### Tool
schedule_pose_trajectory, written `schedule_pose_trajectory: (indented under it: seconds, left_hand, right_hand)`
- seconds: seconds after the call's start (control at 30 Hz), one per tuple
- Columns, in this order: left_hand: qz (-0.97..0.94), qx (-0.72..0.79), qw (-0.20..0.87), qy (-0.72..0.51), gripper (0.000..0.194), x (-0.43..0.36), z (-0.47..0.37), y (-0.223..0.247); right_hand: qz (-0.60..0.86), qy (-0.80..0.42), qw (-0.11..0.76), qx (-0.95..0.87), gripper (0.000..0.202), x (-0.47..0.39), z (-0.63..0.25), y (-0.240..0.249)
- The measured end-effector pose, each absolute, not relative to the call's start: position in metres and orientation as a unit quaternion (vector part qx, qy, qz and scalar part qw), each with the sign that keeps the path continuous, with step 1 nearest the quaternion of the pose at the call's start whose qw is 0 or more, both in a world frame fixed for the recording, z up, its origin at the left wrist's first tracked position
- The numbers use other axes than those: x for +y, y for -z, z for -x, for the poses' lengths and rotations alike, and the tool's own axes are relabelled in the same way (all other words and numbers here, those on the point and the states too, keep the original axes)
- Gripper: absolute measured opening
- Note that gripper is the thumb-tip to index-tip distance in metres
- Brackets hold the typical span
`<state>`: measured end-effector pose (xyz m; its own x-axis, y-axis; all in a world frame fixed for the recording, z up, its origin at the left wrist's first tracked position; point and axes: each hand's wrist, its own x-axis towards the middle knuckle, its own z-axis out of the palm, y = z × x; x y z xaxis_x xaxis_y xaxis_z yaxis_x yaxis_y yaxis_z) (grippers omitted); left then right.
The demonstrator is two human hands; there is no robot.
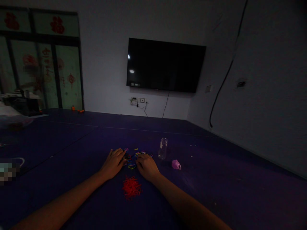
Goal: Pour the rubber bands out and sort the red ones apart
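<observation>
Small multicoloured rubber bands (131, 166) lie in a loose pile on the dark blue-purple surface. At the left edge of the pile rests my left hand (114, 163), palm down with its fingers stretched and slightly apart. My right hand (147, 166) lies over the right side of the pile, fingers loosely bent; its fingertips touch the bands and partly hide them. A heap of red rubber bands (131, 187) sits nearer to me, between my forearms. Just right of my right hand stands a clear bottle (162, 150) without a lid. Beside it lies a pink cap with a loop (176, 164).
A television (165, 65) hangs on the far wall above sockets (141, 100) and cords. A black cable (222, 86) runs down the right wall. Small orange objects (80, 111) lie near the glass doors. Clutter and plastic (14, 119) are at the left. White specks dot the surface.
</observation>
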<state>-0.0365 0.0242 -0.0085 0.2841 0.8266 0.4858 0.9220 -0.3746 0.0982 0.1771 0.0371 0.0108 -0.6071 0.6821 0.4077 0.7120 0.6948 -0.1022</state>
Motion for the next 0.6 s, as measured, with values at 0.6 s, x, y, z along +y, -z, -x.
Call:
schedule_pose_trajectory:
  seconds: [0.6]
  left_hand:
    - [0.838,-0.507,0.007,0.204,0.044,0.0240,0.0342,0.0071]
  right_hand:
    - [0.387,0.038,0.215,-0.896,0.022,0.0405,-0.1770,-0.0065]
